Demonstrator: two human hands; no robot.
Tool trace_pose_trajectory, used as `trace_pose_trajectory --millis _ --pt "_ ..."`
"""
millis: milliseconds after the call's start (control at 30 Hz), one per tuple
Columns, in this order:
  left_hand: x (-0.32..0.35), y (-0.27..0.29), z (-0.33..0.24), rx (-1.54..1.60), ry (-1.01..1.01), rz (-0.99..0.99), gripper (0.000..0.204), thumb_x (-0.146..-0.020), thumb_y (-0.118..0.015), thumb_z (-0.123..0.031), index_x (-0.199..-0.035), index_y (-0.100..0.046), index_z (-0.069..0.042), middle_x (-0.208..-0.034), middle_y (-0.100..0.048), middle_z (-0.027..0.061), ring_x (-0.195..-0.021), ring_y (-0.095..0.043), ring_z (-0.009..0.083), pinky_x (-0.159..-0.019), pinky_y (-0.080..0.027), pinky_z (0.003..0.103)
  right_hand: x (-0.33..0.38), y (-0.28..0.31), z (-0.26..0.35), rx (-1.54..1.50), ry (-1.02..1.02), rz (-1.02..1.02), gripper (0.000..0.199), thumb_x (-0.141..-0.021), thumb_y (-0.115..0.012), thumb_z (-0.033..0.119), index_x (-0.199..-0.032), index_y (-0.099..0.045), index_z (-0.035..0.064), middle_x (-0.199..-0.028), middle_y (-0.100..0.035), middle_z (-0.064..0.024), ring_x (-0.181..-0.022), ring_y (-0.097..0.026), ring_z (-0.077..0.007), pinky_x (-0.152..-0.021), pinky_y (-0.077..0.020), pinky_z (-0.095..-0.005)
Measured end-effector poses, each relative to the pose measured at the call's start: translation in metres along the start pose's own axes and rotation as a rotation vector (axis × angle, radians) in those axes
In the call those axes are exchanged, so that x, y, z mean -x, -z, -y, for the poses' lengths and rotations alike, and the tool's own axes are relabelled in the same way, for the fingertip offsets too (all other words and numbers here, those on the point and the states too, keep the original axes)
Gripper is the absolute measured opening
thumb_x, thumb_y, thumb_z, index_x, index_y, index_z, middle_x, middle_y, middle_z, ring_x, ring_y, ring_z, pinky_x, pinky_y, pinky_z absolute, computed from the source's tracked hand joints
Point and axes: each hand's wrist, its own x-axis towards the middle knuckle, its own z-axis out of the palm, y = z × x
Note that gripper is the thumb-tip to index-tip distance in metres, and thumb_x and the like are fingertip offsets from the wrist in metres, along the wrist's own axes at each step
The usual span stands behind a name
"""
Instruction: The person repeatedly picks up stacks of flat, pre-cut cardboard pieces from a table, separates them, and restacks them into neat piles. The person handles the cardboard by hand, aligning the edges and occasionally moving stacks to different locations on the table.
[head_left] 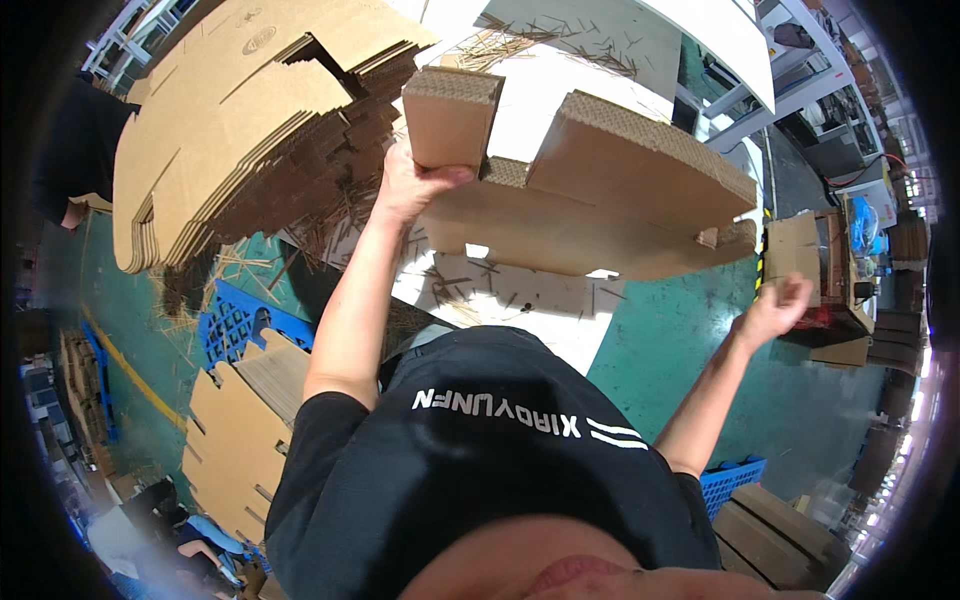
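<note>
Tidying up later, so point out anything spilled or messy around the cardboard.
Thin cardboard slivers lie scattered over the white sheet, with more on the green floor by the big stack. The left hand and right hand grip a bundle of flat blanks; its edges look even.

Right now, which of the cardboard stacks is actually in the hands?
The thick bundle of flat cardboard blanks up front: the left hand grips its left flap and the right hand reaches its right end. The other stacks lie untouched.
</note>
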Motion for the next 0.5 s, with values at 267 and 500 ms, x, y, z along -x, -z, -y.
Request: trace_pose_trajectory --millis 267,500 --pt "0.001 0.0 0.009 0.001 -0.068 0.027 0.043 -0.065 -0.083 -0.004 -0.103 -0.063 -0.004 -0.096 -0.067 0.0024 -0.088 -0.063 0.0108 -0.08 -0.052 0.027 0.042 -0.152 0.225 0.196 0.941 0.72 0.071 -0.064 -0.081 0.026 -0.125 -0.052 0.002 -0.12 -0.057 -0.0181 -0.115 -0.053 -0.0312 -0.101 -0.0379 -0.0399" --pt "-0.012 0.013 0.029 0.078 -0.084 -0.052 0.062 -0.059 -0.089 -0.017 -0.112 -0.058 -0.006 -0.1 -0.066 0.0021 -0.093 -0.061 0.0124 -0.085 -0.051 0.03 0.046 -0.152 0.249 0.099 1.058 1.235 0.042 -0.041 -0.073 0.011 -0.077 -0.053 0.0121 -0.073 -0.052 -0.0036 -0.074 -0.055 -0.0241 -0.067 -0.0386 -0.0341"
